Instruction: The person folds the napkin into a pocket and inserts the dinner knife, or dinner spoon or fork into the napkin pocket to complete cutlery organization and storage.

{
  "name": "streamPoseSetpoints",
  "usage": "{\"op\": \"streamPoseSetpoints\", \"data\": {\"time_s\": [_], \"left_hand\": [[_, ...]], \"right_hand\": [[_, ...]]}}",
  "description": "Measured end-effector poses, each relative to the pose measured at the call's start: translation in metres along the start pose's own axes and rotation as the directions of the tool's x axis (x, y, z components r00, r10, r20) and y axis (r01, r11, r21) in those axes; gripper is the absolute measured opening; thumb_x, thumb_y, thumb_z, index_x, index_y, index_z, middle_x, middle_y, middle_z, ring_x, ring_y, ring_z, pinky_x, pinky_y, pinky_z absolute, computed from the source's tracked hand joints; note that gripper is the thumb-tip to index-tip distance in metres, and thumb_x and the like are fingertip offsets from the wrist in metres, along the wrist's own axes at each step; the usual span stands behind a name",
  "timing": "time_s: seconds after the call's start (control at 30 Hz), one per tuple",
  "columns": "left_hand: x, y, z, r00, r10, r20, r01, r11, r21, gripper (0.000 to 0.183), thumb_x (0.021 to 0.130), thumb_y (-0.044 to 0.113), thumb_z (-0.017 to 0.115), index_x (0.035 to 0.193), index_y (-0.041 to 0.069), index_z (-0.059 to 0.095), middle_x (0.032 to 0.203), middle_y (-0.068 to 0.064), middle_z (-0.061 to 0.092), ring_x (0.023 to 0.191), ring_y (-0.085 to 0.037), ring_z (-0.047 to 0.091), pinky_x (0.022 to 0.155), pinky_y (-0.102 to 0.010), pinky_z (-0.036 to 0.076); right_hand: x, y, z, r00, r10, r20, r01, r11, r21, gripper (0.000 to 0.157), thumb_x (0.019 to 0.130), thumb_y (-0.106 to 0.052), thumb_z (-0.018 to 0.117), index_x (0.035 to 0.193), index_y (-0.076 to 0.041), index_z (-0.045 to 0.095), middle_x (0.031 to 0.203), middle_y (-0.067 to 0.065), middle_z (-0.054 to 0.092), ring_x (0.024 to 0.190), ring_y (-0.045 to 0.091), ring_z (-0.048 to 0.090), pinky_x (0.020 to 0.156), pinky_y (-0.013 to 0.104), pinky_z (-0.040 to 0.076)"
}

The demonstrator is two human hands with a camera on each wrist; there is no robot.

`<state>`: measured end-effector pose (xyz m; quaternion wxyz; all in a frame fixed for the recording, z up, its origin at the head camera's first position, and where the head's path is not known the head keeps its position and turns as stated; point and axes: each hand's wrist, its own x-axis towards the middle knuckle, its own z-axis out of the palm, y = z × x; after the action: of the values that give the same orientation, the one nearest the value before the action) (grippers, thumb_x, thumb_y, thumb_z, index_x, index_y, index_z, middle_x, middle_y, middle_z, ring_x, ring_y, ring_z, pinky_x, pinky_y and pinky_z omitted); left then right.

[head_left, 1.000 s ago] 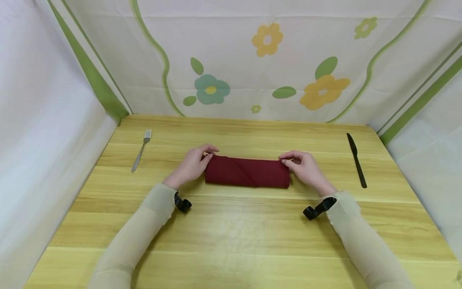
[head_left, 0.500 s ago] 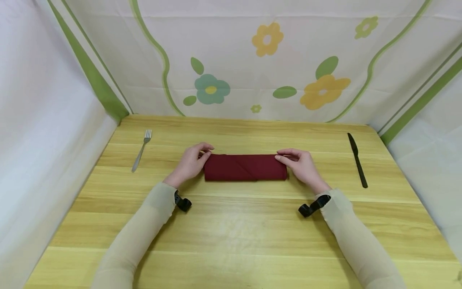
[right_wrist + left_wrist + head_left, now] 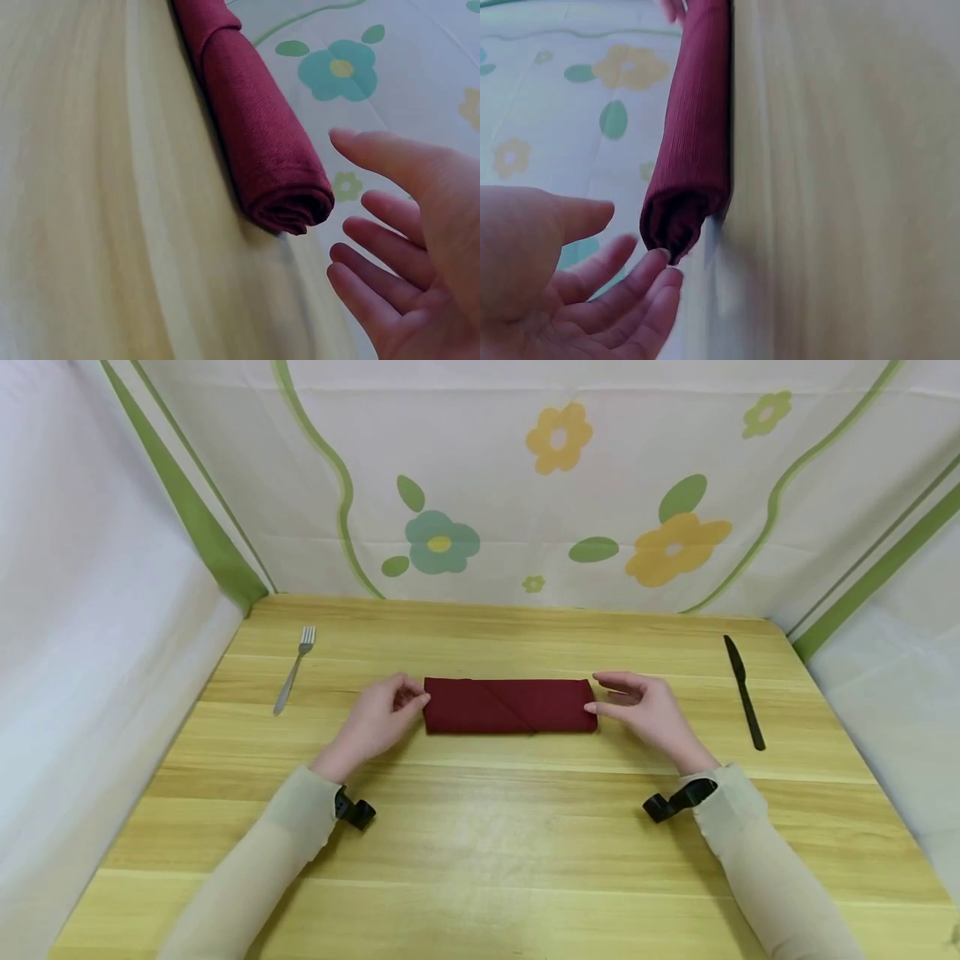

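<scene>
A dark red cloth napkin (image 3: 510,706), rolled into a flat bundle, lies crosswise on the wooden table. Its coiled left end shows in the left wrist view, its right end in the right wrist view. My left hand (image 3: 378,718) is at the left end, fingers relaxed; in the left wrist view the fingertips (image 3: 660,259) are close to or touching the cloth's edge. Beside the right end is my right hand (image 3: 648,710), thumb and fingers spread. A gap separates it from the roll (image 3: 262,142) in the right wrist view. Neither hand grips the cloth.
A silver fork (image 3: 295,671) lies toward the left side of the table (image 3: 480,860). Toward the right side lies a black knife (image 3: 744,693). White floral curtains (image 3: 510,485) stand along the back and both sides.
Both hands have let go of the rolled napkin and moved outward, the left one to the left and toward me, the right one to the right. The napkin now lies flat and still.
</scene>
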<state>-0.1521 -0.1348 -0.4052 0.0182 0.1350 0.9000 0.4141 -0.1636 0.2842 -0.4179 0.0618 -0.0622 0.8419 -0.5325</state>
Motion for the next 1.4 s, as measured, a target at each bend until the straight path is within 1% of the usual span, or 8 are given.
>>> {"op": "streamPoseSetpoints", "data": {"time_s": [0.17,0.3,0.7,0.83,1.1,1.2,1.27,1.4], "left_hand": [[-0.013,0.005,0.004,0.997,-0.03,0.077,0.024,0.997,0.075,0.02,0.101,0.026,0.067,0.099,0.006,0.067,0.085,-0.002,0.066,0.076,-0.019,0.059,0.069,-0.035,0.051],[-0.015,0.003,0.007,0.992,-0.045,0.118,0.033,0.995,0.098,0.021,0.099,0.027,0.07,0.094,0.007,0.069,0.084,-0.001,0.066,0.075,-0.016,0.059,0.071,-0.035,0.051],[-0.014,0.001,0.007,0.989,-0.059,0.133,0.05,0.996,0.07,0.015,0.099,0.023,0.071,0.091,0.01,0.072,0.083,0.002,0.067,0.074,-0.016,0.058,0.07,-0.035,0.049],[-0.014,0.0,0.002,0.985,-0.049,0.164,0.036,0.996,0.081,0.016,0.099,0.022,0.071,0.088,0.01,0.073,0.081,0.002,0.066,0.073,-0.016,0.057,0.069,-0.035,0.048],[-0.011,-0.005,-0.002,0.971,-0.052,0.235,0.028,0.994,0.106,0.017,0.099,0.02,0.071,0.084,0.012,0.071,0.079,0.001,0.063,0.069,-0.016,0.051,0.065,-0.033,0.045],[-0.008,-0.004,-0.004,0.963,-0.065,0.261,0.042,0.995,0.092,0.016,0.098,0.021,0.071,0.088,0.01,0.069,0.081,-0.001,0.063,0.071,-0.017,0.053,0.066,-0.033,0.046],[-0.006,-0.003,-0.007,0.96,-0.082,0.269,0.068,0.996,0.062,0.019,0.096,0.024,0.074,0.096,0.007,0.066,0.088,-0.004,0.064,0.076,-0.02,0.056,0.07,-0.035,0.049],[0.006,-0.003,-0.014,0.965,-0.108,0.241,0.112,0.994,-0.003,0.05,0.092,0.033,0.079,0.123,0.0,0.059,0.113,-0.013,0.062,0.098,-0.028,0.059,0.085,-0.043,0.051]], "right_hand": [[-0.001,0.0,0.005,0.999,-0.04,0.01,0.041,0.994,-0.103,0.06,0.08,-0.042,0.088,0.133,-0.021,0.07,0.135,0.0,0.064,0.125,0.026,0.059,0.103,0.044,0.048],[0.001,0.0,0.01,0.996,-0.091,0.02,0.093,0.981,-0.169,0.055,0.081,-0.042,0.087,0.131,-0.024,0.071,0.135,-0.003,0.064,0.126,0.027,0.058,0.103,0.049,0.046],[0.007,0.007,0.016,0.978,-0.192,0.077,0.207,0.933,-0.295,0.049,0.086,-0.029,0.086,0.131,-0.017,0.071,0.136,0.003,0.064,0.129,0.029,0.055,0.105,0.052,0.044],[0.008,0.007,0.017,0.975,-0.201,0.09,0.22,0.922,-0.319,0.049,0.086,-0.029,0.085,0.132,-0.017,0.07,0.137,0.003,0.063,0.13,0.029,0.055,0.105,0.051,0.044],[0.008,0.008,0.017,0.976,-0.198,0.091,0.217,0.92,-0.326,0.05,0.086,-0.028,0.086,0.132,-0.016,0.07,0.137,0.003,0.063,0.131,0.027,0.054,0.105,0.05,0.044],[0.008,0.009,0.017,0.978,-0.191,0.086,0.209,0.924,-0.32,0.05,0.086,-0.029,0.086,0.132,-0.017,0.07,0.137,0.002,0.063,0.131,0.027,0.054,0.106,0.05,0.043],[0.008,0.008,0.016,0.98,-0.182,0.085,0.199,0.932,-0.304,0.051,0.086,-0.03,0.085,0.133,-0.017,0.07,0.138,0.002,0.062,0.131,0.026,0.054,0.106,0.049,0.043],[0.009,0.006,0.014,0.989,-0.132,0.066,0.143,0.963,-0.226,0.057,0.085,-0.035,0.085,0.136,-0.015,0.068,0.139,0.003,0.062,0.13,0.026,0.055,0.105,0.048,0.044]]}}
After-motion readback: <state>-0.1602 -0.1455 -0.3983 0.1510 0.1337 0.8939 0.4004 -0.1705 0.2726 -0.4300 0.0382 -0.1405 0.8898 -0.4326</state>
